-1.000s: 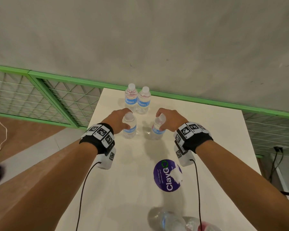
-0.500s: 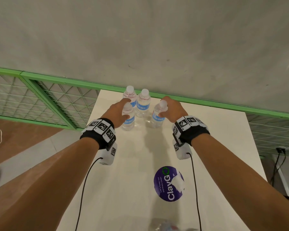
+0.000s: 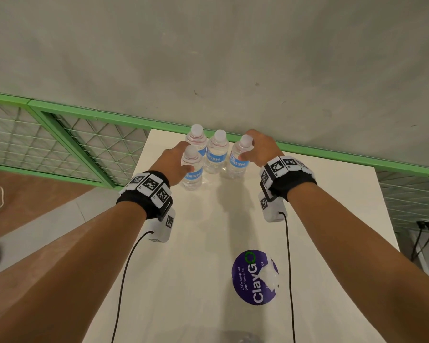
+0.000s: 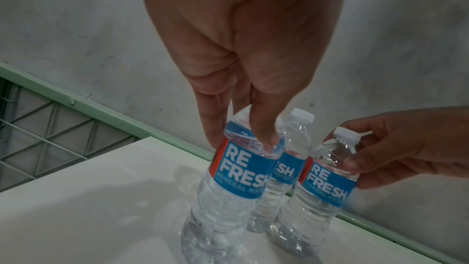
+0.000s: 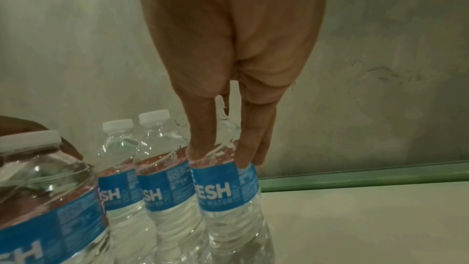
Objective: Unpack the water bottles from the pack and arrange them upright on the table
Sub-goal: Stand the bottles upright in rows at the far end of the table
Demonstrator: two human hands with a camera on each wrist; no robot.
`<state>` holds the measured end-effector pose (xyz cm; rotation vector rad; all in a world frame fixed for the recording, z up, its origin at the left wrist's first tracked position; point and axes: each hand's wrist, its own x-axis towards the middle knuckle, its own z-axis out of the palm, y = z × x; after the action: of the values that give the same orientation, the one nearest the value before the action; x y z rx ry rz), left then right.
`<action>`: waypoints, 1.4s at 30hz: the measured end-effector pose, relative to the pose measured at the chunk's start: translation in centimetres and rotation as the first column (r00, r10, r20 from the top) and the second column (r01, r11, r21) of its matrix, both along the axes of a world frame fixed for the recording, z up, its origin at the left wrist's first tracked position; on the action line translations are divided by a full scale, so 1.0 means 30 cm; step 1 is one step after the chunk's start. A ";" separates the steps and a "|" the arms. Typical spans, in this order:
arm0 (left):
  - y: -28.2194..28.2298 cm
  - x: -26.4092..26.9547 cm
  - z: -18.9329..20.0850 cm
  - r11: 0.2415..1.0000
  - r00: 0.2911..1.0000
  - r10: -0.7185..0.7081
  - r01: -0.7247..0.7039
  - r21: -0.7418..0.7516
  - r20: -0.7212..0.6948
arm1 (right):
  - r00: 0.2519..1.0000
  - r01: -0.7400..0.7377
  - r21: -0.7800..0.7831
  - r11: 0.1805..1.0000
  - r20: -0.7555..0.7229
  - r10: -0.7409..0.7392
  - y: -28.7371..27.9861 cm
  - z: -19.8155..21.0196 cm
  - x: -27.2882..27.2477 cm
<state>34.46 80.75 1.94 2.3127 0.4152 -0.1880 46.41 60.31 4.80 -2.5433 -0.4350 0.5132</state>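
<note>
- Four water bottles stand upright at the far end of the white table: two untouched ones at the back, the back-left bottle and the back-middle bottle, plus the two you are holding.
- Your left hand is wrapped around the shoulder of the front-left bottle, thumb and fingers just above its blue label; its base looks to be on the table, in front of the back-left one.
- Your right hand pinches the right-hand bottle at the shoulder, fingertips at the top edge of the label. In the left wrist view it seems down on the table, just beside the back-middle bottle.
- Before you let go, make sure each base sits flat; then open your fingers straight outward so you don't drag the necks sideways. These thin, full bottles would likely tip their neighbours if nudged.
- Edges: the row sits close to the far table edge, with the green rail and the wall right behind. Don't push anything further back.
- Room: the near half of the table is open, apart from the purple ClayGo sticker, so draw your hands back toward you.
- Something clear shows at the very bottom of the head view, maybe the pack; I can't tell.
</note>
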 end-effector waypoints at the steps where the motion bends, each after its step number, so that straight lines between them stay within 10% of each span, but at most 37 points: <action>1: 0.000 0.000 -0.002 1.000 1.000 0.002 -0.002 -0.005 0.002 | 1.000 0.002 0.009 1.000 -0.001 -0.002 0.003 -0.001 0.000; 42: 0.051 0.010 -0.012 0.983 0.998 -0.016 0.026 -0.182 0.061 | 0.997 0.035 0.034 0.999 -0.063 -0.032 0.012 -0.006 -0.003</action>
<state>34.75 82.27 1.58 2.1373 0.3295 -0.1606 46.32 60.68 4.63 -2.4896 -0.3747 0.5660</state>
